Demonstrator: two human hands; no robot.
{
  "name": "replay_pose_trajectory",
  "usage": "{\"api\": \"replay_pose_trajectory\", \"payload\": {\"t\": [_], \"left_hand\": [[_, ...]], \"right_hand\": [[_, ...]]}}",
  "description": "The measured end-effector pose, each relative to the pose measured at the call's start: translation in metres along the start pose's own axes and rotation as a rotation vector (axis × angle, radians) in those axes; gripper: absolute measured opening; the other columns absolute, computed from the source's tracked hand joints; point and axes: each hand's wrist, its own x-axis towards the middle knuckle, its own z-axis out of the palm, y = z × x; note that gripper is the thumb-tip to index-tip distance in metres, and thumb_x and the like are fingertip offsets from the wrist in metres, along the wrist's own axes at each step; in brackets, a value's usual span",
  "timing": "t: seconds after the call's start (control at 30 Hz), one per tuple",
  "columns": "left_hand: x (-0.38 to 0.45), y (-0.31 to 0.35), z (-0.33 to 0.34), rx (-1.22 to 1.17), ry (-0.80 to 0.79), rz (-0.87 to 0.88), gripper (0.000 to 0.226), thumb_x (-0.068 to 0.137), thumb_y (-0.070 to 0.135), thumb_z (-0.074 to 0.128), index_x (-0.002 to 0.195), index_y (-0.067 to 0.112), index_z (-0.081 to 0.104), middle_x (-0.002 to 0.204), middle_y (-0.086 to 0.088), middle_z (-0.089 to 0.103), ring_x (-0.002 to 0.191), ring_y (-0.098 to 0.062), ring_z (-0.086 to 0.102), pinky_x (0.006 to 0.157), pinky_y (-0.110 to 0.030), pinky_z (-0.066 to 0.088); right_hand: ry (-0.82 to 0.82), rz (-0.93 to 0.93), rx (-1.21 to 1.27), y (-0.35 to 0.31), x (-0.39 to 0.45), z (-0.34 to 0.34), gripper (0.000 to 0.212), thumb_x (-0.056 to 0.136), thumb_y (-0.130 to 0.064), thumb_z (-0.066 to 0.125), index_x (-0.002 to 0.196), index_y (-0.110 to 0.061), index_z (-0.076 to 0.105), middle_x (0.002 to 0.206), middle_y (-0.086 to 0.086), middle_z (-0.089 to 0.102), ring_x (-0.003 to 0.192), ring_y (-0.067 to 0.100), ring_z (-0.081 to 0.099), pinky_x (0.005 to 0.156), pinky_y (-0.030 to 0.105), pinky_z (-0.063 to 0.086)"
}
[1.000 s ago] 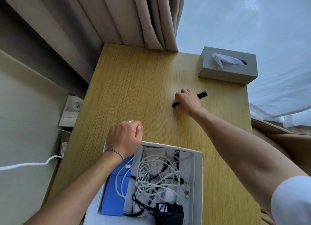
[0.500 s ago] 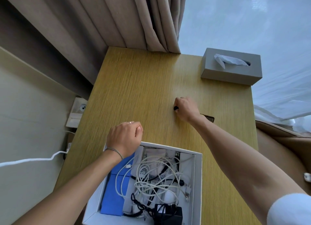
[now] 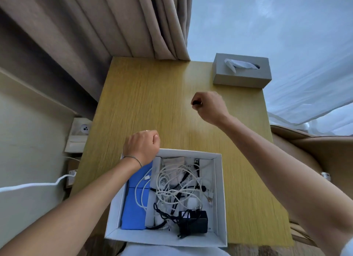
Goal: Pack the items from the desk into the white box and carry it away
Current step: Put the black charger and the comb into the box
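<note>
Two bare hands are over a yellowish wood-grain desk (image 3: 145, 95). The right hand (image 3: 209, 106), at about one o'clock from the centre of the view, is raised above the desktop with its fingers curled tightly round a small black object (image 3: 196, 103); only a dark tip shows at the thumb side, so what the object is cannot be told. The left hand (image 3: 142, 146), with a thin bracelet on the wrist and a ring on one finger, sits at about nine o'clock from the centre, its fingers curled in at the far left corner of an open white cardboard box (image 3: 219, 194); whether it grips the rim or only rests on it cannot be told.

That box lies at six o'clock on the near edge of the desk, overhanging it slightly. Inside it, a flat blue rectangular case (image 3: 133, 210) fills the left side, a tangle of white cables (image 3: 172, 181) with some black cords covers the middle, and a black plug-in power adapter (image 3: 193, 224) lies at the near right corner.

At one o'clock on the far right of the desk stands a grey rectangular tissue box (image 3: 242, 78) with a white tissue sticking out. Beige curtains (image 3: 114, 22) hang at eleven to twelve o'clock behind the desk. At nine o'clock, a white cord (image 3: 28, 186) runs along the pale wall below a socket plate (image 3: 81, 130).
</note>
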Motion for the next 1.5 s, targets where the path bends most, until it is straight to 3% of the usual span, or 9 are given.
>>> {"api": "replay_pose_trajectory", "payload": {"t": [0.13,0.27,0.4,0.57,0.93,1.03,1.17,1.37,1.5], "left_hand": [[-0.002,-0.001,-0.003,-0.022,-0.007,0.024,0.031,0.093,0.023,0.040,0.074,0.018,0.064,0.067,0.000,0.064,0.059,-0.023,0.056,0.050,-0.029,0.032],[-0.003,-0.001,-0.004,-0.031,0.001,0.038,0.031,0.093,0.024,0.039,0.074,0.018,0.062,0.068,-0.001,0.062,0.060,-0.025,0.056,0.052,-0.030,0.032],[-0.003,-0.002,-0.004,-0.048,0.011,0.051,0.031,0.093,0.025,0.038,0.072,0.018,0.061,0.065,-0.001,0.060,0.057,-0.024,0.053,0.051,-0.030,0.029],[-0.006,-0.002,-0.005,-0.031,0.015,0.067,0.030,0.092,0.024,0.039,0.069,0.018,0.057,0.060,0.000,0.053,0.054,-0.023,0.048,0.051,-0.030,0.025],[-0.007,-0.007,-0.012,-0.074,-0.018,0.069,0.031,0.092,0.024,0.039,0.071,0.016,0.060,0.061,-0.003,0.057,0.057,-0.026,0.054,0.050,-0.030,0.033],[-0.010,-0.009,-0.021,-0.167,-0.045,0.087,0.028,0.094,0.022,0.042,0.083,0.021,0.068,0.075,0.002,0.069,0.069,-0.021,0.064,0.062,-0.032,0.051],[-0.024,-0.012,-0.036,-0.323,0.021,0.179,0.020,0.094,0.013,0.050,0.096,0.017,0.070,0.098,0.001,0.068,0.090,-0.017,0.062,0.076,-0.036,0.054],[-0.078,-0.038,-0.055,-0.284,0.290,0.192,0.012,0.089,0.012,0.060,0.096,0.020,0.063,0.096,0.004,0.055,0.087,-0.015,0.052,0.063,-0.031,0.047],[-0.114,-0.066,-0.055,-0.254,0.263,0.014,0.025,0.089,0.024,0.063,0.072,0.022,0.044,0.065,0.005,0.044,0.057,-0.014,0.042,0.047,-0.027,0.038]], "right_hand": [[0.159,0.135,0.331,-0.036,-0.026,-0.058,0.004,0.082,-0.013,0.074,0.085,-0.012,0.077,0.078,-0.007,0.073,0.077,0.010,0.067,0.075,0.028,0.055],[0.172,0.284,0.622,-0.056,-0.064,-0.087,0.004,0.086,-0.012,0.075,0.085,-0.009,0.073,0.072,0.000,0.068,0.066,0.010,0.066,0.058,0.023,0.053],[0.156,0.403,0.754,-0.062,-0.113,-0.079,0.006,0.087,-0.006,0.075,0.083,-0.003,0.071,0.062,0.002,0.068,0.048,0.006,0.057,0.046,0.017,0.044],[0.076,0.575,0.862,-0.065,-0.169,-0.041,0.003,0.088,-0.002,0.074,0.087,0.000,0.071,0.069,0.009,0.074,0.058,0.017,0.069,0.056,0.023,0.058],[0.107,0.690,0.467,-0.072,-0.197,0.019,0.020,0.088,0.003,0.063,0.082,-0.014,0.071,0.080,0.005,0.075,0.070,0.022,0.076,0.074,0.046,0.063],[0.082,0.624,0.344,-0.078,-0.198,0.018,0.016,0.090,-0.005,0.063,0.093,-0.016,0.074,0.093,-0.002,0.075,0.078,0.020,0.074,0.077,0.044,0.062],[0.082,0.590,0.352,-0.077,-0.201,0.010,0.014,0.092,-0.008,0.064,0.100,-0.014,0.074,0.096,-0.002,0.074,0.081,0.018,0.073,0.079,0.041,0.062],[0.190,0.416,0.292,-0.072,-0.224,0.003,0.024,0.091,-0.023,0.071,0.070,-0.025,0.060,0.057,-0.012,0.059,0.050,0.002,0.053,0.048,0.014,0.038],[0.187,0.371,0.092,-0.063,-0.247,0.004,0.042,0.091,-0.038,0.070,0.062,-0.023,0.044,0.047,-0.009,0.045,0.041,0.005,0.034,0.041,0.018,0.027]]}}
